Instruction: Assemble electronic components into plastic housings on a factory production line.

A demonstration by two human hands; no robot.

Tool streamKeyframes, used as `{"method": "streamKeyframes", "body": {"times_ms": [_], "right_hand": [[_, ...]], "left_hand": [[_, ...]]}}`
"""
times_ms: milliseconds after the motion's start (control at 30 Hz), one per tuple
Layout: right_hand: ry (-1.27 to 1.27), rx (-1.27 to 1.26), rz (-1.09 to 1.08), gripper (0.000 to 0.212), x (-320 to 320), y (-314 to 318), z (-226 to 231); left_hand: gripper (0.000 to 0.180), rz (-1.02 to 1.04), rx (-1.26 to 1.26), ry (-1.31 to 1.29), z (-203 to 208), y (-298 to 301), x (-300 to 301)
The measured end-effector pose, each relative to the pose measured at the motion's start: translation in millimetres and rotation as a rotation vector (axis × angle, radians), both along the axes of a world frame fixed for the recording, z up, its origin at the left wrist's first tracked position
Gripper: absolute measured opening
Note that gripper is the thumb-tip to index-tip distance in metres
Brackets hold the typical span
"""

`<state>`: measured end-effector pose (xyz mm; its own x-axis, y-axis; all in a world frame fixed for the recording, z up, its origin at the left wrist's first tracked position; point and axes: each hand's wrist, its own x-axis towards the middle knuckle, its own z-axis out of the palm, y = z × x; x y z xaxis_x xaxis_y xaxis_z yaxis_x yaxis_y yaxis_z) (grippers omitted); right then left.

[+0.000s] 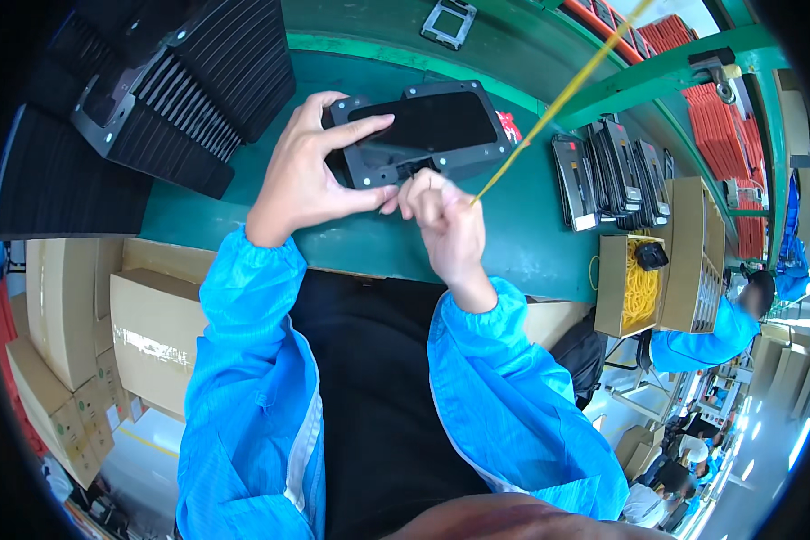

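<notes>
My left hand (306, 171) grips the left end of a thick black rectangular frame (463, 164) with pale round dots at its corners. The index finger lies over the dark glossy panel (432, 121) in its opening, and the thumb is at the near edge. My right hand (445, 220) is closed, its fingers curled at the frame's near edge beside a small dark notch (414, 168). What those fingers hold is hidden. A taut yellow cord (562, 97) slants down from the upper right to the right hand's knuckles; whether it is gripped I cannot tell.
Tall stacks of black ribbed trays (184, 112) crowd the left of the green bench (369, 247). Dark flat cases (616, 175) stand at the right, near a cardboard box of yellow bands (639, 292). A green metal post (648, 81) crosses the upper right. Cartons (157, 333) stand below left.
</notes>
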<state>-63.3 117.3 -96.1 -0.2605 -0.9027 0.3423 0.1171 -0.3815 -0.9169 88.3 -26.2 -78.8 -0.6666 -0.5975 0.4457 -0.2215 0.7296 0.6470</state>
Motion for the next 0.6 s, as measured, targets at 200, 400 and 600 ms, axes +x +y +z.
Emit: {"method": "streamKeyframes", "body": {"times_ms": [200, 400, 600], "right_hand": [[0.08, -0.064, 0.02, 0.054, -5.4, -7.7, 7.8], [-0.088, 0.066, 0.066, 0.054, -11.6, -6.5, 12.9], [0.077, -0.024, 0.077, 0.056, 2.7, -8.6, 53.9]], "left_hand": [[0.068, 0.032, 0.002, -0.027, 3.9, -7.8, 2.5], [0.066, 0.022, -0.019, 0.04, -0.4, 9.9, 1.8], [0.065, 0.092, 0.152, 0.253, 11.9, 13.1, 4.1]]}}
